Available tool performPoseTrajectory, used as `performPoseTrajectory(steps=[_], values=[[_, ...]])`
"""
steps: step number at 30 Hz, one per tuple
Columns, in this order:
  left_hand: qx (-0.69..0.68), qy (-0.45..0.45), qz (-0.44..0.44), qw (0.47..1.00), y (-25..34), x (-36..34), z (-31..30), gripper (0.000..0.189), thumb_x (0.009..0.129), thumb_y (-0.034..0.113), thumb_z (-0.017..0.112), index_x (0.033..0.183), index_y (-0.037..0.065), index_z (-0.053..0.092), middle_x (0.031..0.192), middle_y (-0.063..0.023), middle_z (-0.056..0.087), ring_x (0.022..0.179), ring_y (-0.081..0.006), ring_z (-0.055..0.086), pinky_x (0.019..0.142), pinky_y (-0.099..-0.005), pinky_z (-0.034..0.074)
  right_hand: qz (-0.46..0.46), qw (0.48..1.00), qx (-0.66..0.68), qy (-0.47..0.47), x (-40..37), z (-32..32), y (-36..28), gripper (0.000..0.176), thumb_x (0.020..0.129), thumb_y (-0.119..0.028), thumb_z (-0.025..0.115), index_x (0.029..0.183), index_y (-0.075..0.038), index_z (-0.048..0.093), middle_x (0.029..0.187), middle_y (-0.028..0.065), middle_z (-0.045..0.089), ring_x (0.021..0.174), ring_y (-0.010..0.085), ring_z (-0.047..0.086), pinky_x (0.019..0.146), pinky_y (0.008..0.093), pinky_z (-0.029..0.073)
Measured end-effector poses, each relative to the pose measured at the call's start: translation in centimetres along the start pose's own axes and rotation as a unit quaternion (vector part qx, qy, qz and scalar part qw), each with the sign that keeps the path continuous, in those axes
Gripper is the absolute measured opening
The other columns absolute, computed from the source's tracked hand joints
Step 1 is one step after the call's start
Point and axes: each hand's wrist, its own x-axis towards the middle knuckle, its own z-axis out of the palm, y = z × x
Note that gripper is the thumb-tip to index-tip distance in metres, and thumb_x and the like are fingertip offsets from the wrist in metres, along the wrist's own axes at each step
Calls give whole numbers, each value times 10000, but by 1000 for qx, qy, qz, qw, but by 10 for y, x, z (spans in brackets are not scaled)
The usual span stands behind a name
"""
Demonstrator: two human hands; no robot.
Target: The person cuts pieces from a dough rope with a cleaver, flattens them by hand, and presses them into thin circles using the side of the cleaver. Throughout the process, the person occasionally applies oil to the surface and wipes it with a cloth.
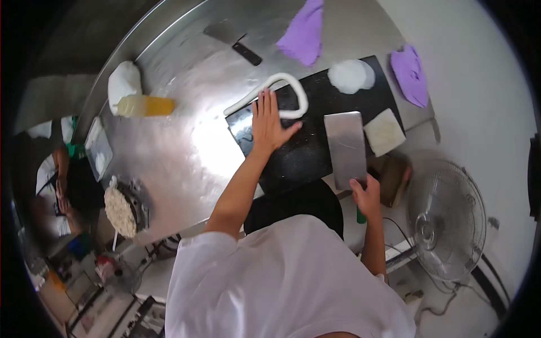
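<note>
My left hand (268, 123) lies flat, fingers spread, on the black cutting board (307, 160), touching the near side of a long white dough rope (284, 83) that bends into a loop across the board's far corner. My right hand (366, 197) grips the handle of a wide steel cleaver (345, 147) whose blade rests flat on the board's right part. Beside the blade sit a square pale dough block (384, 131) and, further back, a round white dough disc (350, 76).
The board sits on a steel table (169, 152). On it are two purple dough pieces (304, 31) (410, 73), a second cleaver (231, 34), a yellow bottle (145, 105) and a white lump (124, 79). A tray of white pieces (119, 211) is at left, another person (56, 174) beyond it. A floor fan (448, 217) stands at right.
</note>
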Motion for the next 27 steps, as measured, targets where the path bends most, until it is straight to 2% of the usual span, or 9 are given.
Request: performPoseTrajectory(steps=[2,9,12,15,18,19,20,24,27], values=[[32,89,-53,994,-4,18,16,1228,766,722,661,1533,-132,224,1617,-309,237,1537,-432,156,1220,-580,134,15,997,74,22,-6,5,16,140,923,-141,669,899,-12,621,659,18,558,544,106,518,497,279,417],[-73,1,-25,997,21,-82,-12,983,845,406,713,1533,-111,238,1617,-295,231,1528,-417,190,1227,-572,166,-42,979,180,80,-33,13,17,198,1003,-196,630,903,-55,533,672,32,552,533,115,505,481,269,411],[-44,11,42,998,-4,-83,-21,713,842,138,683,1469,-51,402,1540,-259,393,1460,-407,342,1196,-508,286,159,905,381,101,-77,30,0,132,997,-163,637,1000,-80,535,693,22,548,539,100,498,468,261,401],[-246,90,114,958,-61,-74,-5,319,799,-76,623,1107,4,651,1195,-165,641,1164,-372,595,1016,-433,480,52,995,81,-4,-92,34,37,232,988,-197,663,1166,-89,562,736,-20,541,560,63,481,470,238,369],[-329,59,121,935,-95,-75,-7,344,813,18,750,1147,29,668,1184,-155,644,1127,-353,614,980,-422,505,28,999,-31,31,-83,61,48,262,981,-198,665,1161,-20,600,791,26,608,600,115,543,530,296,442],[-348,48,132,927,-104,-73,-13,335,806,1,738,1134,23,672,1151,-153,647,1104,-354,617,958,-421,512,-224,948,-201,103,-71,86,34,284,993,-214,641,1152,15,590,848,103,682,675,217,630,642,371,512],[-365,37,140,920,-110,-73,-17,327,799,-16,726,1121,17,676,1118,-151,651,1081,-355,620,937,-421,518,-137,975,-162,61,-72,100,6,339,999,-189,627,1251,35,594,1059,147,724,976,262,685,885,388,513],[-343,61,147,926,-117,-71,-24,201,830,6,741,1029,14,714,1033,-124,692,995,-322,654,864,-394,536,-187,959,-196,83,-43,151,-24,312,999,-213,600,1189,34,574,941,279,678,902,493,661,752,481,517],[-351,74,158,920,-115,-64,-27,192,802,54,793,981,16,732,1002,-115,713,942,-306,671,820,-380,544,-114,957,-256,75,-35,163,-51,317,997,-216,599,1196,29,568,933,303,661,899,518,632,747,521,499]])
